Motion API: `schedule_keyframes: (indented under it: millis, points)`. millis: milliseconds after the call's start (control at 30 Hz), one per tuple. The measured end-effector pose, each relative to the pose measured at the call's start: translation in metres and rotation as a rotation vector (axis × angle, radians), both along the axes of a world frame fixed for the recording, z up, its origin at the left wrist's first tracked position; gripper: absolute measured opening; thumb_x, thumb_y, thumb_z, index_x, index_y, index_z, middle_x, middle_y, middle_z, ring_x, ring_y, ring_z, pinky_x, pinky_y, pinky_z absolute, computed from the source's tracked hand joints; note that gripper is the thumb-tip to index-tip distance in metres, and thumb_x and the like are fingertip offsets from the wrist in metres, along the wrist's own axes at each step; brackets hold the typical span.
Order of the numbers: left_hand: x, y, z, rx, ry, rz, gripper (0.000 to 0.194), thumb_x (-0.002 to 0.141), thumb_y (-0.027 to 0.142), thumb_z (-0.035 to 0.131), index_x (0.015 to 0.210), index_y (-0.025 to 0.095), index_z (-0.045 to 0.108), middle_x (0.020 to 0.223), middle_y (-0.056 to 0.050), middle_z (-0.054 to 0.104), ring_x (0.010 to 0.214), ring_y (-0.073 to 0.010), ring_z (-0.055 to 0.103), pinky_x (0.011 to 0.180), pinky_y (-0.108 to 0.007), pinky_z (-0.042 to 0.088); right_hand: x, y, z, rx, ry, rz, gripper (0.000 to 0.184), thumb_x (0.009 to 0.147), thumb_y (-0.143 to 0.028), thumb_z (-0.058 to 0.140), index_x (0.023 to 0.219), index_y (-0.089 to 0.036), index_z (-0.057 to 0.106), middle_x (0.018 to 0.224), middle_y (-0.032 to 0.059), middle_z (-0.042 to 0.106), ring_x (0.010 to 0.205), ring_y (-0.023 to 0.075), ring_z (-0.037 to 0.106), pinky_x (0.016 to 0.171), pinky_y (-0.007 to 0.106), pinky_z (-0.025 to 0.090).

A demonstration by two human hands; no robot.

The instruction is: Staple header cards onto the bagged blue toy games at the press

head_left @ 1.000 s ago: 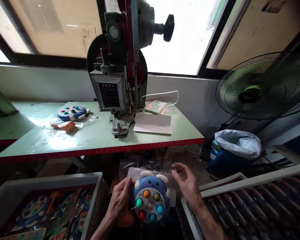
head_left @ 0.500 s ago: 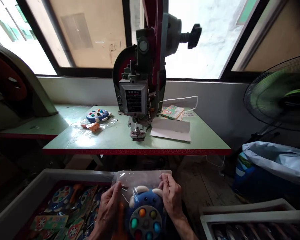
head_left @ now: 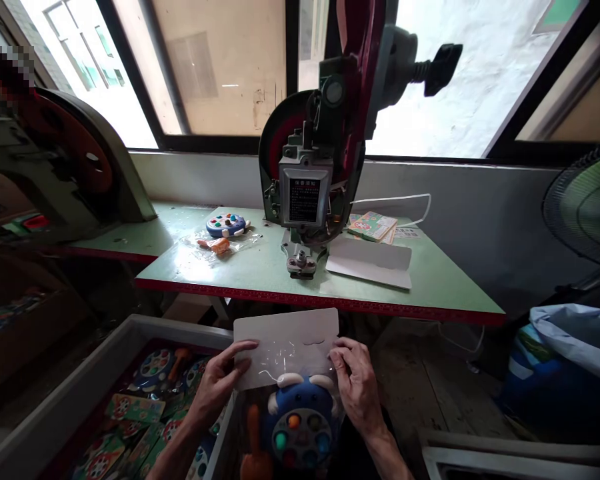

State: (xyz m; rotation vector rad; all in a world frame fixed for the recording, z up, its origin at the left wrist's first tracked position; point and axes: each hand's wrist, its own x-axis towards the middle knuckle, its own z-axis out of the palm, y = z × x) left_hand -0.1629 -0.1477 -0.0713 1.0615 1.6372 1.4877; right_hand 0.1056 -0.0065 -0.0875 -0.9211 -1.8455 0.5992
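Note:
A blue animal-shaped toy (head_left: 300,427) with coloured buttons sits in a clear plastic bag low in the view, an orange piece (head_left: 253,453) beside it. A white card (head_left: 286,345) stands up at the top of the bag. My left hand (head_left: 219,381) pinches the card's left edge. My right hand (head_left: 356,381) grips its right edge and the bag. Both hands are closed on the package, in front of the green table (head_left: 260,273).
A press machine (head_left: 320,160) stands on the green table, with a second blue toy (head_left: 226,225), a white card (head_left: 370,263) and printed cards (head_left: 373,225) around it. A grey bin (head_left: 75,393) of toys is at lower left. A fan (head_left: 585,207) is at right.
The card has come up at the top of the bag and now stands unfolded above the toy. My view has shifted left, so the machine and table sit further right.

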Motion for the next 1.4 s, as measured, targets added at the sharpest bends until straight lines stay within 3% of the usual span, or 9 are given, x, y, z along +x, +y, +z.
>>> schedule_keyframes:
  millis: [100,267,367,500,667,933,1200,1300,1400]
  points:
    - [-0.007,0.003,0.013,0.014,0.001,-0.051,0.033,0.085,0.038,0.077,0.114,0.022,0.078,0.13,-0.01,0.072,0.112,-0.0294,0.066,0.08,-0.025,0.053,0.003,0.006,0.005,-0.07,0.044,0.024,0.037,0.096,-0.051,0.057,0.082,-0.023,0.077,0.132,0.0129,0.067,0.114,0.0273,0.065,0.093,0.036,0.056]
    - [0.003,0.009,0.015,0.102,-0.166,-0.018,0.054,0.081,0.033,0.082,0.132,0.025,0.065,0.132,-0.008,0.069,0.105,-0.0243,0.068,0.08,-0.026,0.056,0.005,0.002,0.006,-0.359,0.103,0.111,0.043,0.093,-0.058,0.059,0.08,-0.021,0.076,0.08,0.0054,0.075,0.075,0.0209,0.068,0.071,0.028,0.054]
    - [0.016,0.01,0.005,0.075,-0.331,0.131,0.076,0.08,0.037,0.083,0.146,0.027,0.047,0.123,-0.008,0.071,0.097,-0.024,0.07,0.072,-0.03,0.06,0.006,0.0,0.004,-0.441,0.117,0.07,0.046,0.09,-0.063,0.061,0.079,-0.021,0.076,0.078,0.0051,0.075,0.073,0.0212,0.066,0.067,0.028,0.051]
    - [0.024,0.008,0.004,-0.004,-0.429,0.136,0.053,0.075,0.045,0.086,0.113,0.014,0.067,0.093,-0.008,0.076,0.074,-0.0194,0.069,0.061,-0.027,0.058,0.008,0.004,-0.002,-0.516,0.164,0.053,0.045,0.084,-0.065,0.067,0.086,-0.021,0.077,0.087,0.0063,0.076,0.083,0.0242,0.068,0.076,0.031,0.053]
    - [0.023,0.011,0.014,0.065,-0.49,0.172,0.039,0.071,0.044,0.089,0.095,0.015,0.076,0.082,-0.003,0.076,0.072,-0.0152,0.067,0.066,-0.023,0.055,0.01,0.009,-0.008,-0.607,0.214,0.075,0.043,0.083,-0.063,0.071,0.093,-0.022,0.075,0.095,0.0058,0.077,0.093,0.0255,0.069,0.081,0.031,0.054]
    - [0.024,0.017,0.0,0.09,-0.411,0.288,0.041,0.077,0.049,0.083,0.098,0.014,0.078,0.08,-0.004,0.077,0.072,-0.0164,0.065,0.066,-0.023,0.052,0.009,0.005,0.007,-0.523,0.075,-0.069,0.048,0.086,-0.07,0.061,0.083,-0.023,0.067,0.08,0.0036,0.071,0.077,0.0217,0.065,0.066,0.028,0.049]
    - [0.024,0.018,0.013,0.021,-0.424,0.256,0.045,0.069,0.053,0.087,0.088,0.014,0.076,0.077,-0.003,0.074,0.068,-0.0162,0.063,0.061,-0.024,0.049,0.006,0.009,0.002,-0.498,0.154,-0.037,0.042,0.087,-0.064,0.064,0.079,-0.023,0.062,0.073,0.0013,0.065,0.071,0.0193,0.06,0.068,0.029,0.049]
    - [0.014,0.017,0.016,-0.03,-0.427,0.19,0.044,0.069,0.053,0.087,0.082,0.014,0.072,0.071,0.0,0.067,0.06,-0.012,0.056,0.054,-0.02,0.043,0.005,0.012,0.0,-0.62,0.321,0.011,0.041,0.081,-0.06,0.073,0.092,-0.022,0.062,0.081,0.0026,0.069,0.077,0.0212,0.065,0.071,0.031,0.053]
    - [0.001,0.015,0.02,-0.067,-0.413,0.075,0.04,0.071,0.05,0.086,0.081,0.015,0.069,0.07,0.001,0.064,0.058,-0.0104,0.054,0.053,-0.019,0.041,0.003,0.013,0.007,-0.782,0.491,0.164,0.062,0.077,-0.053,0.078,0.127,-0.024,0.056,0.091,0.0037,0.075,0.083,0.0233,0.07,0.076,0.035,0.056]
